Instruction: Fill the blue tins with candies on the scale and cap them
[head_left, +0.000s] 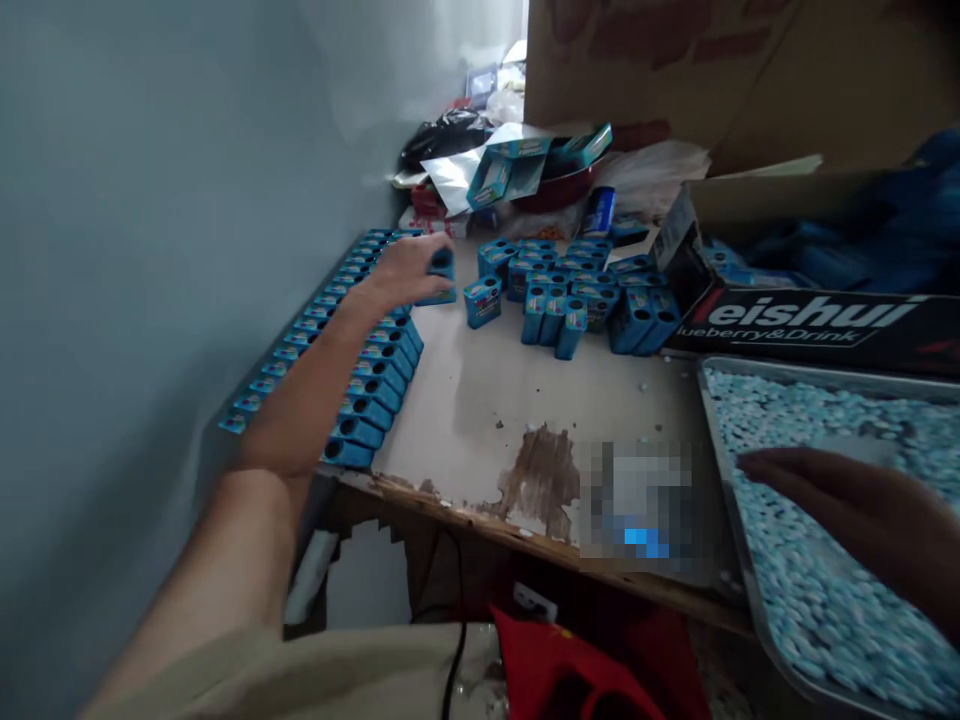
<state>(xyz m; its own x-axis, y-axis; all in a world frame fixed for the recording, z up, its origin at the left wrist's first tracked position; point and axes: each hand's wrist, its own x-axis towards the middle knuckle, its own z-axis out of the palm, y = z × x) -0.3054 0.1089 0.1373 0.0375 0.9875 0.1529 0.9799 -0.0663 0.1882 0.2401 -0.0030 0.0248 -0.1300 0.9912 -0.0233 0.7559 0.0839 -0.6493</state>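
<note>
My left hand (411, 268) reaches over the left side of the table, its fingers closed round a small blue candy box (442, 282) with a dark round opening in its top. Beside it, long rows of the same blue boxes (375, 385) stand packed along the wall. To the right of the held box, a single blue box (483, 302) stands upright. My right hand (847, 510), slightly blurred, hovers with outstretched fingers above a metal tray (739, 530) full of small pale-blue and white candies (825, 590). Nothing shows in its grasp.
More blue boxes (555, 310) stand in a loose cluster mid-table. A black printed carton (810, 325) sits behind the tray. Opened packaging (510, 170), a black bag (450, 135) and a blue can (599, 212) crowd the back. The wooden front edge (465, 512) is worn.
</note>
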